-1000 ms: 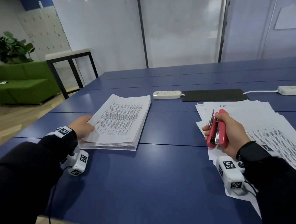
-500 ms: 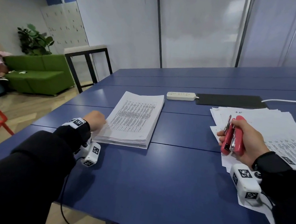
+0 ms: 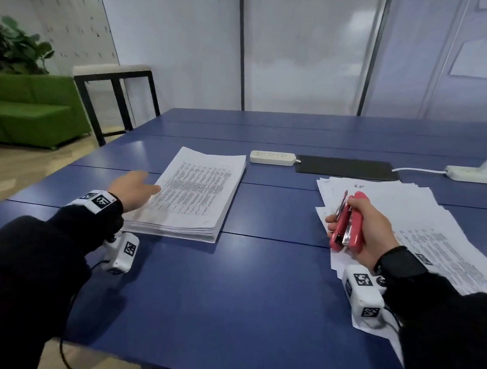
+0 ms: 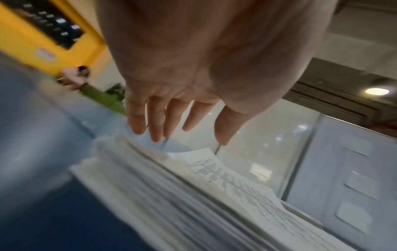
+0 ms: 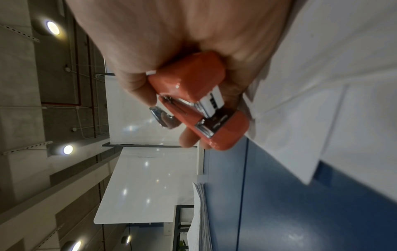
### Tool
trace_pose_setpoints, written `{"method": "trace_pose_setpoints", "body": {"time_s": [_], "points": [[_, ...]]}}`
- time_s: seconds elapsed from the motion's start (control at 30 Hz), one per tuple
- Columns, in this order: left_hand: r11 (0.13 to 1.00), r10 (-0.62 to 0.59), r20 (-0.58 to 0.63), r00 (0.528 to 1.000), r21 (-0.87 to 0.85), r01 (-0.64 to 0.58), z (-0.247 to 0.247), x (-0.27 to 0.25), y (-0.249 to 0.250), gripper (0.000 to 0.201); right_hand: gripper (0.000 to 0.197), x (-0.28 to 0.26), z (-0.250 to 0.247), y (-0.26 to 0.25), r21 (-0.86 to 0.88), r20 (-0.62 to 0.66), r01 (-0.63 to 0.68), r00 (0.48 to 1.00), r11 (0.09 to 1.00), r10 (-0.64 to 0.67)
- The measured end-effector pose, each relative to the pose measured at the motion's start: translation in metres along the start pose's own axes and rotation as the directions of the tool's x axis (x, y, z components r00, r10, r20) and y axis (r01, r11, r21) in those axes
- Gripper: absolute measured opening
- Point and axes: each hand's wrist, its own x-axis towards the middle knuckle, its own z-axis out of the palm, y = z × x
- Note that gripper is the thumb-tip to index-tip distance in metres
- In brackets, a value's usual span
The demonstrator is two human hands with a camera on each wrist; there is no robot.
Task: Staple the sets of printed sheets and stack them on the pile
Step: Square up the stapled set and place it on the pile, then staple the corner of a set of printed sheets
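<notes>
A thick pile of printed sheets (image 3: 196,197) lies on the blue table (image 3: 253,305), left of centre. My left hand (image 3: 135,186) hovers at the pile's left edge, fingers (image 4: 154,122) straight and spread, holding nothing. The left wrist view shows the pile (image 4: 193,195) just below those fingers. On the right, loose printed sheets (image 3: 430,228) are spread out. My right hand (image 3: 361,223) rests over them and grips a red stapler (image 3: 349,222) upright. In the right wrist view the stapler (image 5: 197,100) sits inside curled fingers.
A white power strip (image 3: 272,158) and a black pad (image 3: 347,167) lie behind the pile. A second power strip (image 3: 479,175) with a cable sits far right. A green sofa (image 3: 22,107) and a black-framed side table (image 3: 113,92) stand beyond the table's left edge.
My left hand has lifted from the pile's near left corner and opened, reaching further along its left edge. The right hand keeps its hold on the stapler.
</notes>
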Motion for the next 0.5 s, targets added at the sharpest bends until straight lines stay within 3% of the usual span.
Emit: {"method": "trace_pose_setpoints", "body": {"time_s": [0.1, 0.2, 0.27, 0.37, 0.43, 0.5], "points": [[0.940, 0.298, -0.121, 0.947, -0.134, -0.313, 0.001, -0.036, 0.048, 0.044, 0.030, -0.005, 0.008, -0.002, -0.015, -0.065, -0.024, 0.998, 1.000, 0.023], [0.791, 0.553, 0.026, 0.833, -0.331, -0.515, 0.023, -0.080, 0.106, 0.039, 0.034, -0.013, 0.020, -0.004, -0.019, -0.095, -0.026, 0.995, 0.999, 0.024], [0.729, 0.631, 0.162, 0.759, -0.457, -0.509, 0.046, -0.106, 0.144, 0.050, 0.034, -0.021, 0.028, -0.003, 0.028, -0.101, -0.003, 0.995, 1.000, 0.006], [0.718, 0.672, 0.294, 0.679, -0.480, -0.503, 0.083, -0.125, 0.187, 0.075, 0.039, -0.035, 0.035, 0.002, 0.061, -0.043, 0.017, 0.999, 0.998, -0.014], [0.688, 0.692, 0.321, 0.646, -0.563, -0.458, 0.098, -0.128, 0.203, 0.065, 0.046, -0.045, 0.032, 0.002, -0.028, 0.054, -0.026, 0.998, 0.999, 0.027], [0.640, 0.702, 0.370, 0.608, -0.703, -0.311, 0.106, -0.127, 0.208, 0.047, 0.053, -0.050, 0.020, -0.005, -0.198, 0.150, -0.055, 0.985, 0.979, 0.086]]}}
